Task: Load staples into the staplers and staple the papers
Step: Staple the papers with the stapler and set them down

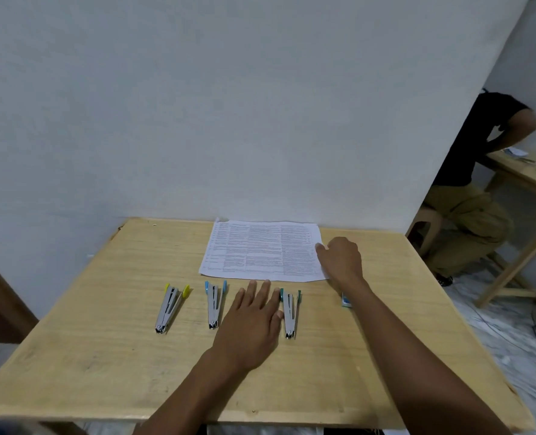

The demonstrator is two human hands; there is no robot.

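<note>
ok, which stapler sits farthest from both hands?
The yellow-tipped silver metal stapler, leftmost; the blue-tipped stapler and teal-tipped stapler flank the left hand.

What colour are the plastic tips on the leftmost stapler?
Yellow, on the leftmost stapler; head view shows it.

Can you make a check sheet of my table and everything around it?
Surface: light wooden table.
Job's things: yellow-tipped metal stapler, blue-tipped metal stapler, green-tipped metal stapler, splayed open in a row; printed white paper sheets behind them.
Clutter: small blue box, partly under the right forearm.
Hands: left hand flat between blue and green staplers; right hand on paper's right edge, grip unclear.
Cables: black cables, far right.
Surroundings: white wall; seated person at another wooden table.
</note>
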